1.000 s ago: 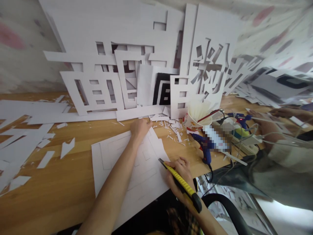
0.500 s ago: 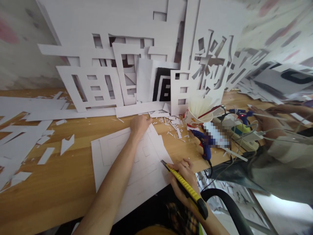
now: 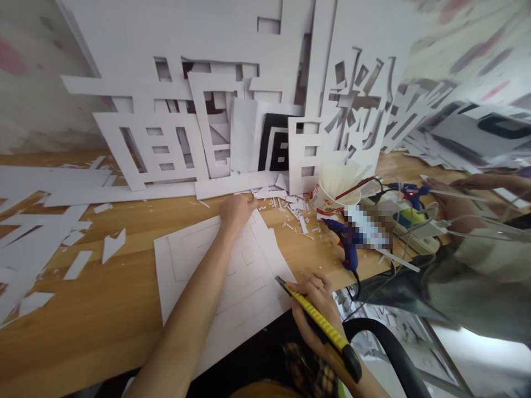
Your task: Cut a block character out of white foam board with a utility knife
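A white board sheet (image 3: 194,271) with cut outlines lies on the wooden table (image 3: 95,309) in front of me. My left hand (image 3: 235,211) presses down on its far corner, fingers curled against the sheet. My right hand (image 3: 316,309) is wrapped round a yellow and black utility knife (image 3: 318,325). The knife's blade tip rests at the sheet's right edge, near the table's front edge.
White cut-out letter boards (image 3: 215,110) lean against the wall at the back. Paper scraps (image 3: 290,213) litter the table. A paper cup (image 3: 332,199), a blue glue gun (image 3: 347,243) and cables lie to the right, where another person's hands (image 3: 452,204) work. A black chair arm (image 3: 390,354) curves below.
My right hand has drawn the knife down and toward me along the sheet's right edge. My left hand has stayed on the far corner.
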The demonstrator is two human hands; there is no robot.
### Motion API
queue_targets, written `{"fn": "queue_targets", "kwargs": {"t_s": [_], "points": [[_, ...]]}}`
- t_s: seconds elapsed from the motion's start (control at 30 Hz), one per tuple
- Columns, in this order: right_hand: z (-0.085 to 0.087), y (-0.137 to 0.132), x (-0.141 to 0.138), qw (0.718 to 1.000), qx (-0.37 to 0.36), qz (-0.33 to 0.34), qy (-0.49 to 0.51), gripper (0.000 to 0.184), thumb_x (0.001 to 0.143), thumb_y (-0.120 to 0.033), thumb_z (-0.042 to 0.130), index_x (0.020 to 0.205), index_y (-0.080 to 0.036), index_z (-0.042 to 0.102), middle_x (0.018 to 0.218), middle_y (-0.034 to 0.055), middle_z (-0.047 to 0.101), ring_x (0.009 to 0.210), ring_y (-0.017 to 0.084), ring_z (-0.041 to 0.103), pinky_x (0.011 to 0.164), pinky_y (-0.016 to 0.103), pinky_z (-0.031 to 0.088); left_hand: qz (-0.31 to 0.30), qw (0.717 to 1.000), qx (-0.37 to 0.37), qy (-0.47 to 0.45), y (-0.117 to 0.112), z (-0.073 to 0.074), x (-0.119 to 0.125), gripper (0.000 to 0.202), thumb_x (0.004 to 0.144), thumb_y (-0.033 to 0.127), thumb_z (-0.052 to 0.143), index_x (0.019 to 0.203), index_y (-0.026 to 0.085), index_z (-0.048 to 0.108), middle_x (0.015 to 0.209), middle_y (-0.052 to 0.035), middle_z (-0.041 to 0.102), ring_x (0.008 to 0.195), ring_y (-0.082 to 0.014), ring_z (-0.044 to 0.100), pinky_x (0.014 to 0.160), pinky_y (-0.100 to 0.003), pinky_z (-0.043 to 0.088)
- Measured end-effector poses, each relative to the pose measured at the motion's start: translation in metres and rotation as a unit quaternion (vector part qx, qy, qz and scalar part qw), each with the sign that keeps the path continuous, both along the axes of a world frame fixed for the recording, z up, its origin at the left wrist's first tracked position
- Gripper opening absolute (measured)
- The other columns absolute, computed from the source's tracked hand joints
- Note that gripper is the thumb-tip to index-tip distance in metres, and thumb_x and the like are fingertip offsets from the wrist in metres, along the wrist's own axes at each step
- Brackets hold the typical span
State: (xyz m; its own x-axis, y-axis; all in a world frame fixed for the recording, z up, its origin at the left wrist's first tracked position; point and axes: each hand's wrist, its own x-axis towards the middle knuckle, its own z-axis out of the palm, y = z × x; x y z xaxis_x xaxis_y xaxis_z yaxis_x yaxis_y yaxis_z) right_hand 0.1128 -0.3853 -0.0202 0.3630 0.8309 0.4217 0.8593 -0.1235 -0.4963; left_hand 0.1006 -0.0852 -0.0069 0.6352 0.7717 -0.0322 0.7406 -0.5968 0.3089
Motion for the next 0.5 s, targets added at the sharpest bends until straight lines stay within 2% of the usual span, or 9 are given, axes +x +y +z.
{"fn": "queue_targets", "kwargs": {"t_s": [0.1, 0.23, 0.3, 0.4, 0.5], "points": [[0.005, -0.001, -0.001, 1.0, 0.022, -0.009, 0.0, 0.027, 0.081, -0.013, 0.055, 0.104, -0.027, 0.061, 0.075, -0.0049, 0.067, 0.067, 0.019, 0.067, 0.097, 0.054, 0.048, 0.001, 1.0, 0.002, 0.0, 0.0, 0.0, 0.0, 0.052, 0.097, 0.053, 0.042, 0.09, 0.019, 0.081, 0.091, -0.012, 0.077, 0.088, -0.0288, 0.07, 0.071, -0.034, 0.045], [0.017, -0.003, -0.002, 0.992, 0.085, -0.086, 0.035, 0.013, 0.088, -0.017, 0.06, 0.095, -0.028, 0.065, 0.074, -0.0055, 0.069, 0.067, 0.016, 0.067, 0.096, 0.043, 0.052, 0.001, 1.0, 0.009, 0.005, -0.002, 0.001, 0.0, 0.054, 0.099, 0.052, 0.039, 0.093, 0.019, 0.081, 0.093, -0.0123, 0.078, 0.09, -0.029, 0.071, 0.071, -0.034, 0.045], [0.024, 0.002, -0.001, 0.987, 0.11, -0.104, 0.052, 0.01, 0.089, -0.02, 0.063, 0.096, -0.027, 0.067, 0.075, -0.0053, 0.069, 0.066, 0.016, 0.066, 0.096, 0.041, 0.052, 0.002, 1.0, 0.009, 0.01, -0.002, 0.002, 0.0, 0.054, 0.099, 0.052, 0.038, 0.096, 0.018, 0.081, 0.095, -0.0126, 0.078, 0.092, -0.0292, 0.071, 0.072, -0.034, 0.046], [0.029, 0.031, 0.003, 0.984, 0.138, -0.097, 0.05, 0.01, 0.09, -0.024, 0.06, 0.095, -0.026, 0.069, 0.078, -0.0026, 0.072, 0.069, 0.018, 0.067, 0.099, 0.046, 0.051, -0.001, 1.0, -0.001, 0.017, -0.002, 0.003, 0.0, 0.054, 0.099, 0.052, 0.038, 0.096, 0.019, 0.081, 0.098, -0.0126, 0.078, 0.093, -0.029, 0.071, 0.073, -0.034, 0.047], [0.026, 0.078, 0.011, 0.986, 0.141, -0.084, 0.043, 0.013, 0.09, -0.026, 0.059, 0.095, -0.027, 0.07, 0.075, -0.0015, 0.07, 0.073, 0.019, 0.067, 0.097, 0.046, 0.052, -0.005, 1.0, -0.011, 0.021, -0.001, 0.005, 0.001, 0.055, 0.099, 0.053, 0.038, 0.097, 0.019, 0.081, 0.1, -0.0138, 0.078, 0.096, -0.0294, 0.072, 0.075, -0.034, 0.048]]}}
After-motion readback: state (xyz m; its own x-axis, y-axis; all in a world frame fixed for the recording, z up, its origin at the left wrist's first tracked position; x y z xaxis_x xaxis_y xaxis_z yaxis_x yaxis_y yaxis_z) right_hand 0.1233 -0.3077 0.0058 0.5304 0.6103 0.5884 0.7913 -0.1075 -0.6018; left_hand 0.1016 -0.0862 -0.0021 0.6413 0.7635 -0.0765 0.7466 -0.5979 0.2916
